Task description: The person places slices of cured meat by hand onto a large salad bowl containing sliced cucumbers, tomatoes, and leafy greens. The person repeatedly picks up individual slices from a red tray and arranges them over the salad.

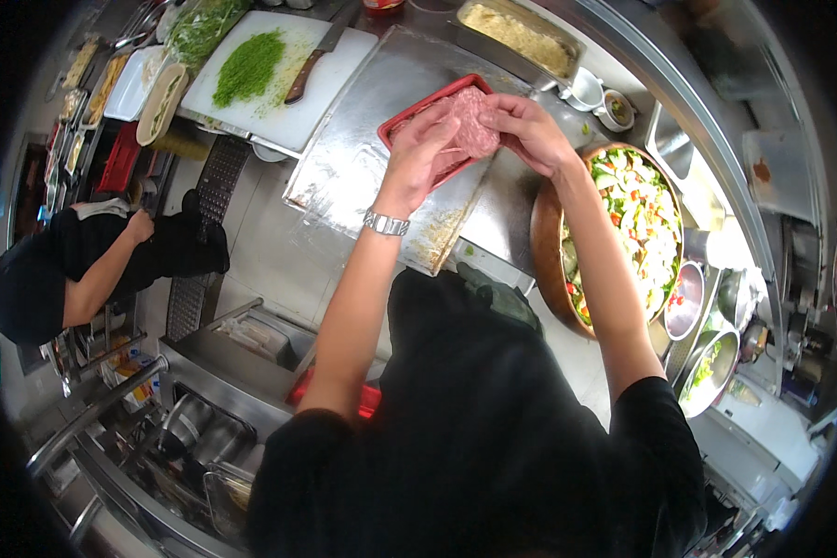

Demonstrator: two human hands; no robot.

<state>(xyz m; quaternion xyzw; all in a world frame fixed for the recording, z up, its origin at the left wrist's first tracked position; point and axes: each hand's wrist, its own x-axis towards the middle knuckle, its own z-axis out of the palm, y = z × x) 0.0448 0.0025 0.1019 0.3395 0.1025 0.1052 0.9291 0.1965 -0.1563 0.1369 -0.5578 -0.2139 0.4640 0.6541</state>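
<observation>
Both hands, left hand [421, 149] and right hand [528, 133], pinch a pink slab of raw minced meat [471, 121] with grasping fingers, lifted over the red tray [402, 119] on the steel surface [344, 158], so drips land inside.

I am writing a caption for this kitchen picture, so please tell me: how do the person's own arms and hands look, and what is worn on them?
Both forearms are bare. The left hand has a silver metal wristwatch with a link band at the wrist. The right hand wears nothing; no rings or gloves show on the fingers. Short black sleeves of a black shirt end above the elbows.
</observation>
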